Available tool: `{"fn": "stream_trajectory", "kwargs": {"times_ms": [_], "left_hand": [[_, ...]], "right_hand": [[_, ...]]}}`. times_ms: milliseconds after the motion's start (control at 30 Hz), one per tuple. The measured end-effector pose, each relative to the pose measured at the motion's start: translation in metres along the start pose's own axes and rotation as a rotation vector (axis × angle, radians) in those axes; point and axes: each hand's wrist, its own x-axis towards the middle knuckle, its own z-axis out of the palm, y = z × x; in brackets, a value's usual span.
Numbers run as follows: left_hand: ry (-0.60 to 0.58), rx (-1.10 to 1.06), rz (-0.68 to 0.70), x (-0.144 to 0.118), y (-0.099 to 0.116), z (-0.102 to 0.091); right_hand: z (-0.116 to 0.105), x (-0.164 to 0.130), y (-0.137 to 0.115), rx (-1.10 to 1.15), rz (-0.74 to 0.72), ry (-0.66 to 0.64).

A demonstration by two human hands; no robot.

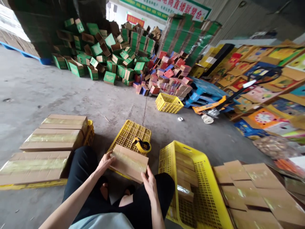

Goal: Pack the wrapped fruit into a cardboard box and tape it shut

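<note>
A small brown cardboard box (130,162) with clear tape along its top is held between my two hands. My left hand (106,163) grips its left end, the thumb near the top face. At the right end, the fingers of my right hand (149,182) press against the side. Beneath the box is an upturned yellow plastic crate (122,132), partly covered by it. A yellow-and-black tape dispenser (142,145) lies on that crate, just behind the box.
Taped cartons (53,135) sit on yellow crates to my left. At my right stands a yellow crate (205,159) with several boxes inside, and more cartons (252,187) lie beyond it. Farther off are a pallet jack (212,109) and piled green boxes (109,78).
</note>
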Motion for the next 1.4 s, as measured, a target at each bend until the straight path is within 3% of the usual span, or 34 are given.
{"fn": "stream_trajectory", "kwargs": {"times_ms": [133,267,400,533,867,1400], "left_hand": [[0.023,0.119,0.095,0.001,-0.007,-0.002],[0.032,0.350,0.274,-0.010,-0.018,0.015],[0.148,0.581,0.475,-0.028,-0.033,0.034],[0.221,0.721,0.595,-0.034,-0.041,0.040],[0.152,0.776,0.628,-0.031,-0.057,0.047],[0.130,0.785,0.633,-0.031,-0.054,0.046]], "right_hand": [[0.026,0.016,0.013,-0.009,0.006,0.007],[0.037,0.030,0.030,-0.156,-0.126,0.045],[0.053,0.022,0.039,-0.367,-0.224,0.100],[0.072,0.008,0.028,-0.505,-0.232,0.131],[0.088,0.000,-0.005,-0.545,-0.337,0.173],[0.136,0.008,-0.063,-0.496,-0.422,0.033]]}}
